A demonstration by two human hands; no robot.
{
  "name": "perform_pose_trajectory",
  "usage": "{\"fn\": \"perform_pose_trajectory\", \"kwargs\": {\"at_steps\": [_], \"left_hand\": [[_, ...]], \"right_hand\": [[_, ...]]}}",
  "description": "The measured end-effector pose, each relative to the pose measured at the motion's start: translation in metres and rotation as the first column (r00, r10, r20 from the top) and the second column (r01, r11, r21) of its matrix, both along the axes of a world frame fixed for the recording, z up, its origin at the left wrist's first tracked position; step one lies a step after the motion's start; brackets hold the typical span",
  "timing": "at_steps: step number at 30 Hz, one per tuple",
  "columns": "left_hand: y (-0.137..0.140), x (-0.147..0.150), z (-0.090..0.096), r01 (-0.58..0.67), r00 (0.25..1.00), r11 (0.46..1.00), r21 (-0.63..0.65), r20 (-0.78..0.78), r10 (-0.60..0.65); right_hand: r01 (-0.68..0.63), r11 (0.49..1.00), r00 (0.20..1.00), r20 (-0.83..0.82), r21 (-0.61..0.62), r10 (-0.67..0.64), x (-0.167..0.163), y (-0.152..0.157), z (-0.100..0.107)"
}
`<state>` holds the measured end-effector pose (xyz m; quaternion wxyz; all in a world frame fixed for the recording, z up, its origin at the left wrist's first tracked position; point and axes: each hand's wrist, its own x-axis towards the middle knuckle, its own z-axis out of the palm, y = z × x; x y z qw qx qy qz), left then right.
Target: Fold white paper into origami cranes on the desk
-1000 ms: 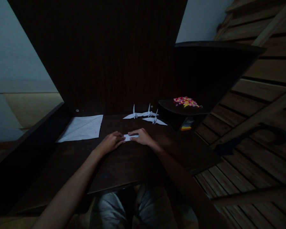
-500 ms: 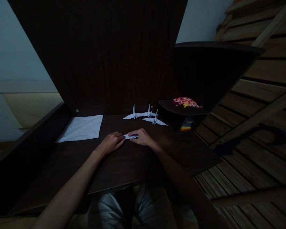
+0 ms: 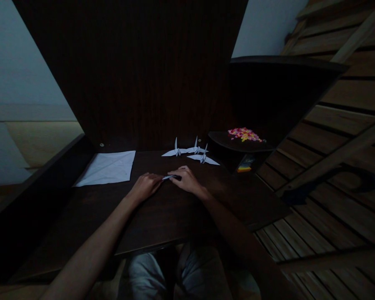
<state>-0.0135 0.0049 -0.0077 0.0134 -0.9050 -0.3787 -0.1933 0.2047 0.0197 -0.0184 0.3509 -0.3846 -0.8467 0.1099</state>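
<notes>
A small piece of folded white paper [image 3: 169, 177] is held between my hands, low over the dark desk. My left hand [image 3: 147, 184] grips its left end, fingers closed on it. On the other side, my right hand [image 3: 185, 179] pinches the right end with thumb and fingers. Only a thin edge of the paper shows; the rest is behind my fingers. Beyond my hands stand three white origami cranes: a left one [image 3: 176, 152], a middle one [image 3: 196, 149] and a front right one [image 3: 203, 158].
A creased white sheet [image 3: 109, 167] lies at the desk's left. Small pink and yellow pieces [image 3: 245, 134] are heaped on the corner shelf [image 3: 218, 138]. A small box with a yellow edge [image 3: 245, 164] sits beneath it. A tall dark panel [image 3: 143, 75] backs the desk.
The folded paper has tilted and now shows as a thinner strip. My right hand's fingers have shifted slightly over it, while my left hand stays nearly in place.
</notes>
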Motion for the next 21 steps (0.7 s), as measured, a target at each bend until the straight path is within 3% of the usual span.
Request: {"fn": "perform_pose_trajectory", "kwargs": {"at_steps": [4,8,11,15,21], "left_hand": [[-0.003,0.0,0.004,-0.06,0.996,0.997,-0.044,0.071,0.063],[-0.007,0.002,0.009,-0.11,0.939,0.982,-0.155,0.308,0.154],[-0.006,0.003,0.01,-0.145,0.816,0.941,-0.305,0.5,0.288],[0.001,0.003,0.008,-0.086,0.618,0.866,-0.493,0.656,0.434],[0.0,0.008,0.01,0.041,0.417,0.765,-0.643,0.706,0.572]], "right_hand": [[0.119,0.991,0.983,-0.148,0.057,-0.11,0.004,-0.003,0.009],[0.198,0.98,0.923,-0.337,0.008,-0.183,0.004,-0.004,0.014],[0.199,0.978,0.849,-0.488,-0.059,-0.202,0.001,-0.002,0.013],[0.111,0.982,0.768,-0.614,-0.15,-0.181,-0.002,0.001,0.01],[-0.087,0.948,0.799,-0.589,-0.307,-0.117,-0.006,0.001,0.008]]}}
